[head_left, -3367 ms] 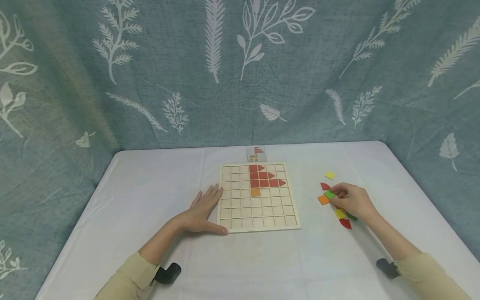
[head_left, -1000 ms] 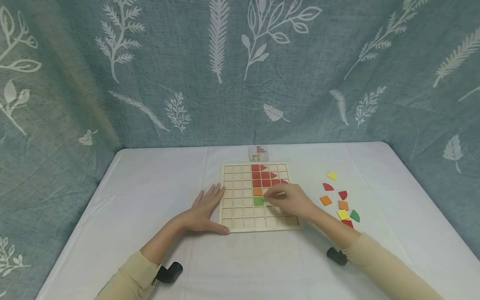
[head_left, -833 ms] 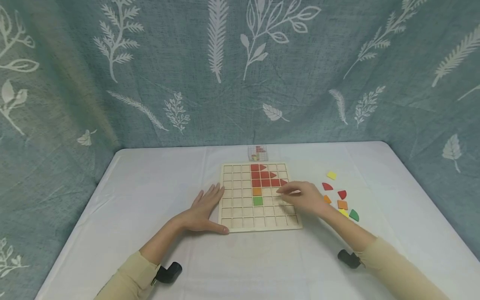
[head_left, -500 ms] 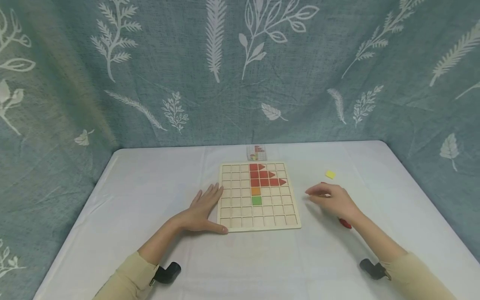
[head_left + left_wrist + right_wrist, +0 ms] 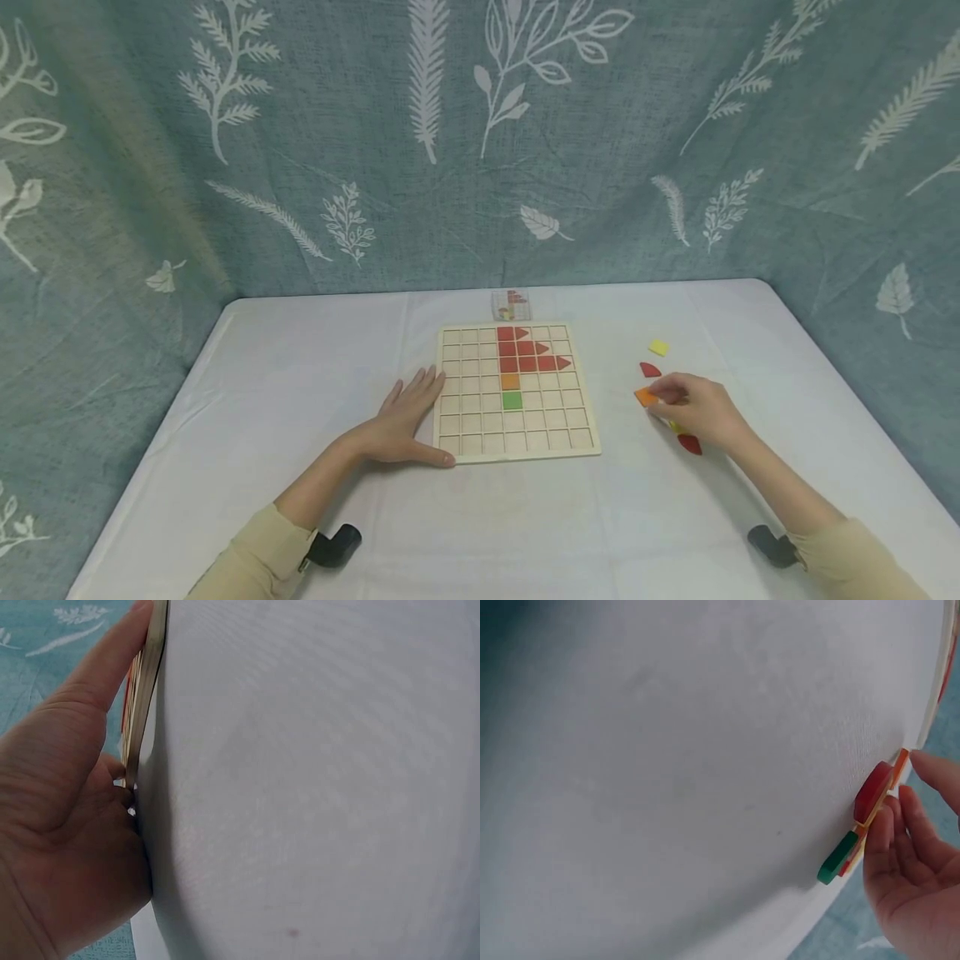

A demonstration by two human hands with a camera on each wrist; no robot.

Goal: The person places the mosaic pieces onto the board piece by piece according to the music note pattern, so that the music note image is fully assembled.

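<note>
A pale wooden grid board (image 5: 480, 427) lies flat on the table. Red squares and triangles, an orange square (image 5: 510, 382) and a green square (image 5: 512, 401) sit in its cells. My left hand (image 5: 401, 425) rests along the board's left edge, fingers spread and thumb at the near corner. To the right, my right hand (image 5: 701, 408) has thumb and index finger at the edges of a loose orange square tile (image 5: 644, 397), which lies on the table. Red quarter-round pieces (image 5: 690, 445) and a yellow tile lie partly beneath this hand. A green piece (image 5: 838, 857) shows in the right wrist view.
A small clear-looking card (image 5: 512, 306) with a coloured pattern stands behind the board. Beyond the loose pieces lies a yellow square (image 5: 658, 347), with a red quarter-round piece (image 5: 650, 369) nearer. A patterned teal curtain (image 5: 360, 125) hangs behind the white table.
The green square went from the loose pieces to a board cell below the orange one. My right hand then withdrew rightward to the loose orange tile. My left hand stayed at the board's edge.
</note>
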